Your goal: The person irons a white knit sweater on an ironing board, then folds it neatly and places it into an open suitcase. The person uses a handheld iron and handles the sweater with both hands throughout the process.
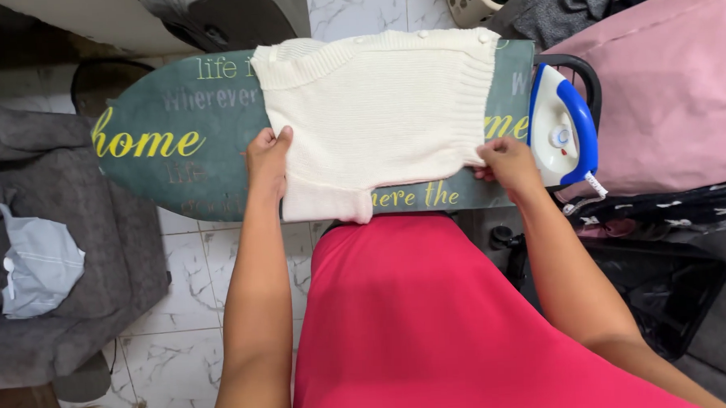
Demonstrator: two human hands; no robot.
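Cream knit sweater (376, 119) | flat on ironing board (176, 154), centre frame | left hand (266, 155), right hand (506, 163) pinch its edges (keeping it taut) | iron (565, 128) parked right

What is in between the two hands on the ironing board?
In the head view, the cream knitted sweater lies flat between the left hand and the right hand, on the green ironing board; both hands grip its edges.

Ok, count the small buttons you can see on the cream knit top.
3 show along the far edge of the cream knit top: one left of the middle, one further right, one at the right corner. Folds may hide others.
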